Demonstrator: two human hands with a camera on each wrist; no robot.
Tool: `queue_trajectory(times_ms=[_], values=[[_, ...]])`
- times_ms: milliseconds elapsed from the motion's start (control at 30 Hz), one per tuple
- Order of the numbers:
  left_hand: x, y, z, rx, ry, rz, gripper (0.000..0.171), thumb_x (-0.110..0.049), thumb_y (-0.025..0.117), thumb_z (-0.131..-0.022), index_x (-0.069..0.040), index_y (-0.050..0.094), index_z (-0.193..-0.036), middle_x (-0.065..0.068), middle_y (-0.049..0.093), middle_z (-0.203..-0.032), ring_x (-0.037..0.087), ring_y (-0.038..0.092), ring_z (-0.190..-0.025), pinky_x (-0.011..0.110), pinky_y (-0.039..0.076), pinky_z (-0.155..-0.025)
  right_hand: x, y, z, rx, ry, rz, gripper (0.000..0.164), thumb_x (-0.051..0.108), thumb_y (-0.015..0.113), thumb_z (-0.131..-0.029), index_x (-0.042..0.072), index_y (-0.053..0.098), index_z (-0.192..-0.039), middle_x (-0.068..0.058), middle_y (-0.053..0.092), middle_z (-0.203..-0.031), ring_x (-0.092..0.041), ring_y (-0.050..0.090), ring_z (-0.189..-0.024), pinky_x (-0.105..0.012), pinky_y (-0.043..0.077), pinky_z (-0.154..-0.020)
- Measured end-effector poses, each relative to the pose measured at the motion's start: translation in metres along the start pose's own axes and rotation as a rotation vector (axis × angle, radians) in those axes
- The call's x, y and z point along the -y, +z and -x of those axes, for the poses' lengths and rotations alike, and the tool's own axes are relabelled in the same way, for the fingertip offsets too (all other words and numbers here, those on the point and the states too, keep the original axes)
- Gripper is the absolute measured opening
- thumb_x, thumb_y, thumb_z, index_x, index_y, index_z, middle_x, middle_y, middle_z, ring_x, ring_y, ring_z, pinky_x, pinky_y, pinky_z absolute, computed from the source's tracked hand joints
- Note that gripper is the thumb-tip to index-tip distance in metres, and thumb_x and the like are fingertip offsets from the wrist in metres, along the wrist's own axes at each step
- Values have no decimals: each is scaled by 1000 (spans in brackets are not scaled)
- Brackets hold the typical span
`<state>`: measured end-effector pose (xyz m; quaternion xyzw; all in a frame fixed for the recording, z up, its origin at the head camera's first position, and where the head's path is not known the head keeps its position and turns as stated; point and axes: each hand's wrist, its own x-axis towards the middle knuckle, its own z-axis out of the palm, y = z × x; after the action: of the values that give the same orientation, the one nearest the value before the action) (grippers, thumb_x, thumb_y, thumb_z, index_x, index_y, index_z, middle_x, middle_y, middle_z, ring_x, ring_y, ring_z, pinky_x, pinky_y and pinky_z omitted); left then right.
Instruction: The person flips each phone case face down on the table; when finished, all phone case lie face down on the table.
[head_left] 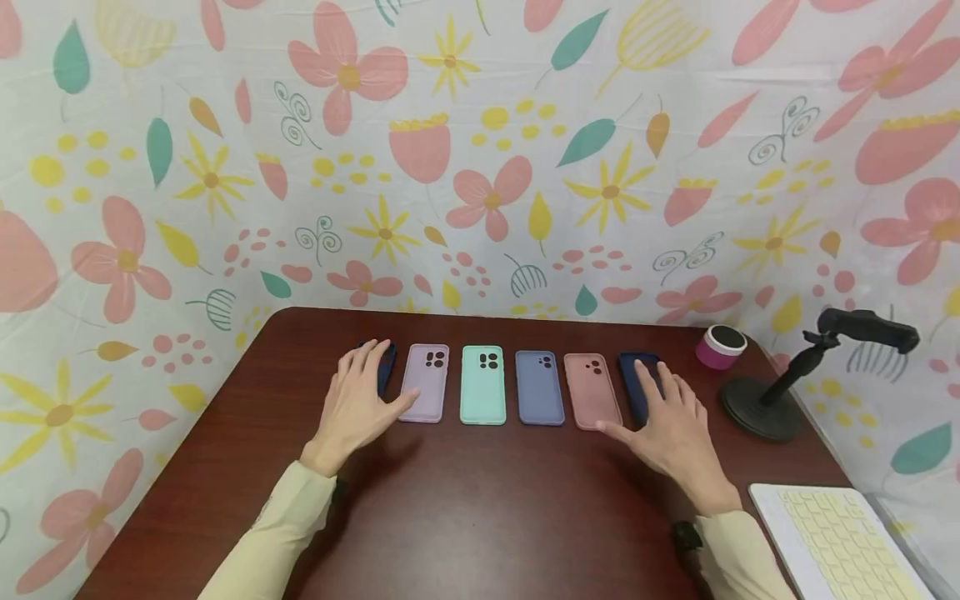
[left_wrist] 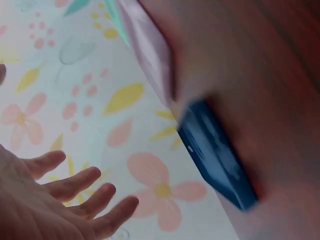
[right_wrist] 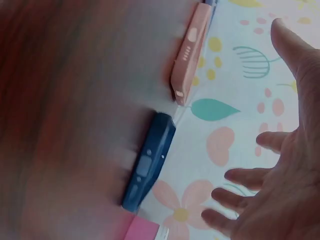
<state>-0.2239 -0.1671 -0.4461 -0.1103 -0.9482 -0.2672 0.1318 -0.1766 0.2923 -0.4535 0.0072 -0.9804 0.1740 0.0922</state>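
On the worktop: left navy case, right navy case, unobstructed in wrist views; in head view, left grip, right grip, fingers apart, overlapped both.

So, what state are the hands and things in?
Left hand: empty, fingers apart
Right hand: empty, fingers apart
Left navy rectangular phone case: flat
Lilac rectangular phone case: flat, back up
Mint rectangular phone case: flat, back up
Slate-blue rectangular phone case: flat, back up
Pink rectangular phone case: flat, back up
Right navy rectangular phone case: flat
Round pink black-topped jar: upright
Black round-based stand: upright
White yellow-keyed keyboard: flat
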Motion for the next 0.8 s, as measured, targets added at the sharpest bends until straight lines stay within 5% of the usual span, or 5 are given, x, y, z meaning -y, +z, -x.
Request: queue_trajectory(times_ms=[167, 467, 633, 800], values=[[-26, 6, -2, 13, -18, 158, 88, -48, 82, -93, -15, 44, -165, 14, 52, -162, 39, 47, -147, 62, 52, -112, -4, -11, 6, 4, -15, -90, 113, 55, 90, -85, 2, 34, -168, -38, 35, -164, -61, 34, -147, -82, 38, -113], [-79, 32, -8, 50, 19, 436, 72, -31, 88, -88, -9, 60, -151, 11, 73, -117, 30, 71, -98, 32, 56, -81, -18, -35, 13, 32, -5, -147, 93, 45, 91, -88, -4, 50, -157, -35, 53, -143, -51, 60, -123, -68, 56, -100], [-111, 50, -12, 151, 15, 462, 71, -32, 88, -88, -10, 61, -151, 11, 77, -102, 15, 69, -78, 27, 54, -76, -33, -38, 14, 40, 21, -141, 88, 44, 92, -88, -7, 56, -151, -31, 61, -129, -43, 69, -110, -54, 56, -91], [-143, 72, -18, 276, 29, 463, 75, -34, 87, -89, -7, 58, -153, 1, 76, -89, 5, 67, -64, 29, 58, -79, -48, -38, 14, 113, 72, -159, 95, 42, 92, -88, -11, 49, -153, -31, 63, -125, -42, 67, -110, -55, 55, -93]])
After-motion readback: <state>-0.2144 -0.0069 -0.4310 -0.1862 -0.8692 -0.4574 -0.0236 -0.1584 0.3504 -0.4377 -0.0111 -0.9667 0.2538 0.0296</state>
